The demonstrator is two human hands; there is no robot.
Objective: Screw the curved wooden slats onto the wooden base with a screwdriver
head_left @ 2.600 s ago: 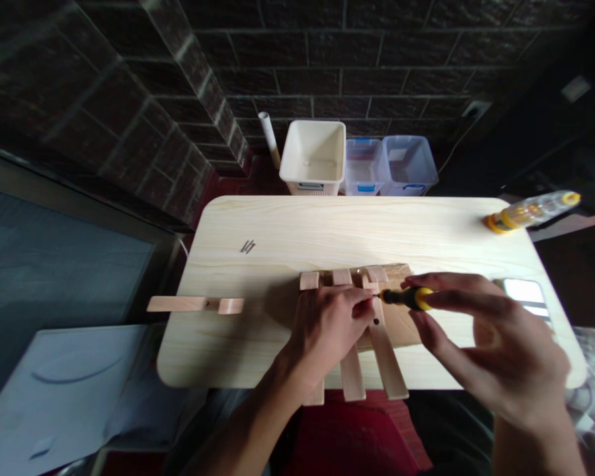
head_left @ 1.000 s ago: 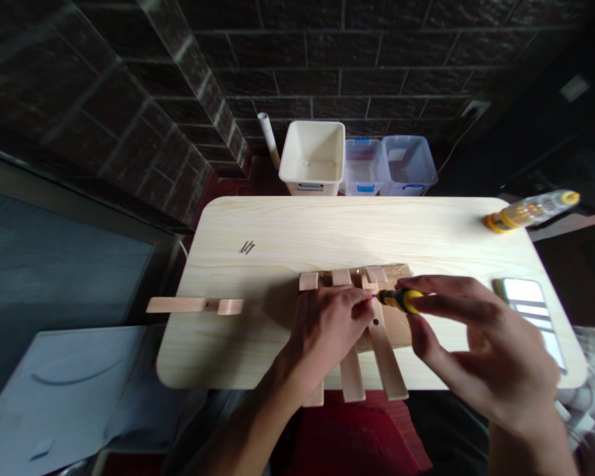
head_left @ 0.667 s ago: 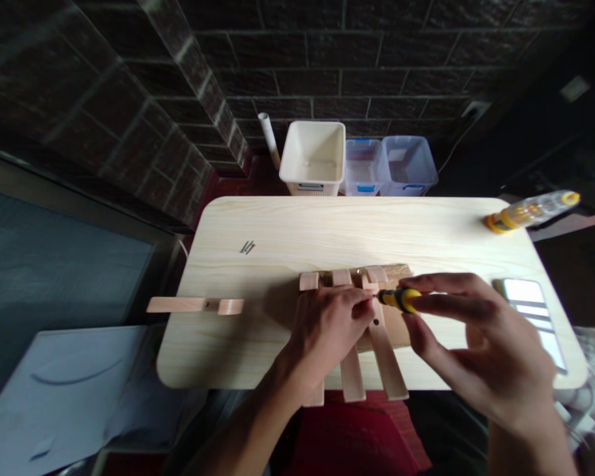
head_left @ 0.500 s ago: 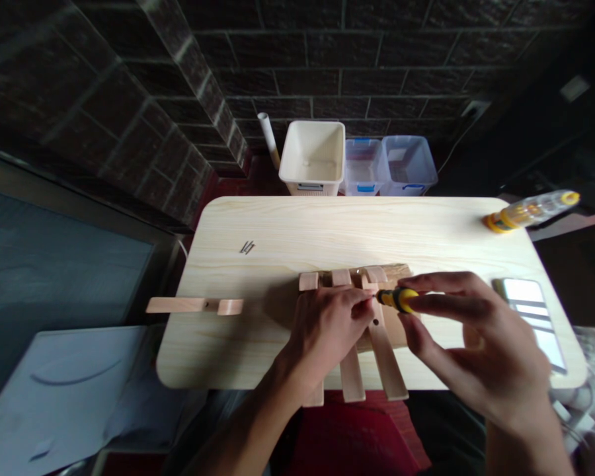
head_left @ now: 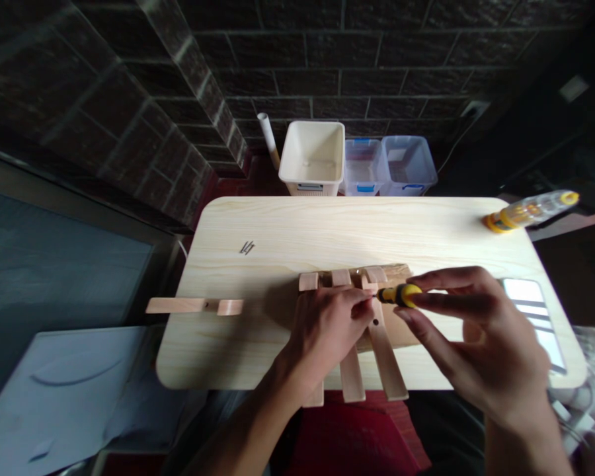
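Note:
My right hand (head_left: 476, 337) grips a small yellow and black screwdriver (head_left: 401, 295) between thumb and fingertips, its shaft pointing left. The tip meets the pinched thumb and forefinger of my left hand (head_left: 334, 317), where whatever they hold is hidden. My left hand rests over wooden strips with curled ends. The rightmost wooden strip (head_left: 389, 363) has a dark hole and its near end juts past the table edge. Beside it lies the middle strip (head_left: 352, 378), and a third strip (head_left: 315, 395) is mostly covered by my hand. Beneath them sits a brown block (head_left: 396, 330).
Another curled wooden strip (head_left: 178, 305) overhangs the table's left edge. Several dark screws (head_left: 246, 248) lie on the pale table (head_left: 377, 225). A clear bottle-shaped case with yellow ends (head_left: 530, 210) and a phone (head_left: 538, 324) are at the right. Bins (head_left: 312, 182) stand behind the table.
My right hand's fingers have shifted slightly around the screwdriver handle, with the thumb a little higher. My left hand and the wooden strips look unmoved.

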